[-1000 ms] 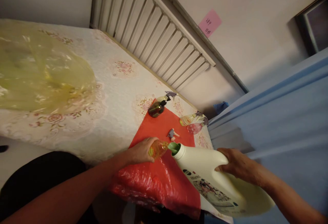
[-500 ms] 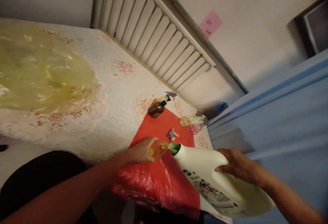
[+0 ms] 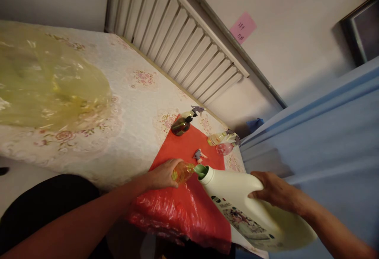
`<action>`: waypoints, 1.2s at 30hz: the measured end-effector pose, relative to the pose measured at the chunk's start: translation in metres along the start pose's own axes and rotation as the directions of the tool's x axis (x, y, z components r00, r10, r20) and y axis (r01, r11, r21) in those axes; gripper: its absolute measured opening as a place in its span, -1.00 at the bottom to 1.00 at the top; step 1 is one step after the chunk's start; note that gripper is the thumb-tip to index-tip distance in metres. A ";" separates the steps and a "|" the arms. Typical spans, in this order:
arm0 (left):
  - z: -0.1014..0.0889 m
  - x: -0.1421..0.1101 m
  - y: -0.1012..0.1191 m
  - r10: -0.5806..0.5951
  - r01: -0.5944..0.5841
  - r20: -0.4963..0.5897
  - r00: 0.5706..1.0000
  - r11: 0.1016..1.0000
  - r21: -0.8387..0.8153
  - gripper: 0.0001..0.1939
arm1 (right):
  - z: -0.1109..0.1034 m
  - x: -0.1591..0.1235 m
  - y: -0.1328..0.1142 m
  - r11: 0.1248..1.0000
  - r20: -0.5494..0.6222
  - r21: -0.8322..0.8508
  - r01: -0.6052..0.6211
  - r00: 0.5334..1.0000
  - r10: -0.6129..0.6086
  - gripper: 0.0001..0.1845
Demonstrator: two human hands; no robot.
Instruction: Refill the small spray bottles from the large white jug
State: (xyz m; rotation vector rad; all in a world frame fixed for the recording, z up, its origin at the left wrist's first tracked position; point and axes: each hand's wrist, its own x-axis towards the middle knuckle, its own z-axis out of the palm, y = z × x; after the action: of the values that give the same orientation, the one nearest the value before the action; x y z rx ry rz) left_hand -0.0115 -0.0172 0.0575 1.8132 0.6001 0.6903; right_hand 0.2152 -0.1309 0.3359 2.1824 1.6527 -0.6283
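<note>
Nothing visibly shifted over the last 1 second: at lower centre, the left hand stayed curled round the small amber bottle; at lower right, the right hand gripped the pale jug. Their 2 mouths stayed together, keeping the pouring position.

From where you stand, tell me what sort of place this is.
Probably a room in a home: a flowered tablecloth, what looks like a radiator, and folds of blue cloth.
</note>
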 end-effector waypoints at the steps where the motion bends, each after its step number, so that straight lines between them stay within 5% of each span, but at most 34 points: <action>1: 0.000 0.000 0.000 0.000 0.000 -0.001 1.000 1.000 0.000 -0.28 | 0.000 0.000 0.000 1.000 0.002 0.004 0.002 1.000 -0.002 -0.75; 36: 0.002 0.002 -0.006 0.014 -0.014 -0.009 1.000 1.000 0.012 -0.24 | 0.003 0.001 0.005 0.999 -0.017 0.041 -0.026 1.000 0.026 -0.77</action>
State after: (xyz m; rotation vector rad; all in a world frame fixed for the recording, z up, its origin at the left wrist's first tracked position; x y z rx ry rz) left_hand -0.0094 -0.0157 0.0516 1.8280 0.5991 0.7065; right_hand 0.2197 -0.1333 0.3327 2.2409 1.6315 -0.6430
